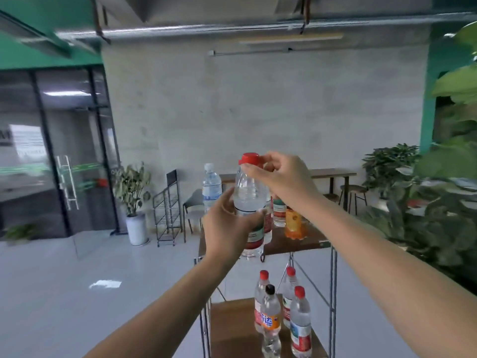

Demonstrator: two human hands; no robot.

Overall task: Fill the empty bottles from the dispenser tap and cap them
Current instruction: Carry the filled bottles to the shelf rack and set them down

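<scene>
A clear plastic bottle with a red and green label is held up in front of me, above the top shelf of a cart. My left hand grips its body around the middle. My right hand pinches the red cap sitting on the bottle's neck. The bottle looks full of water. No dispenser tap is visible.
The wooden top shelf holds a blue-labelled bottle, an orange bottle and another clear bottle. The lower shelf carries several capped bottles. A wire rack, potted plants and a glass door stand around.
</scene>
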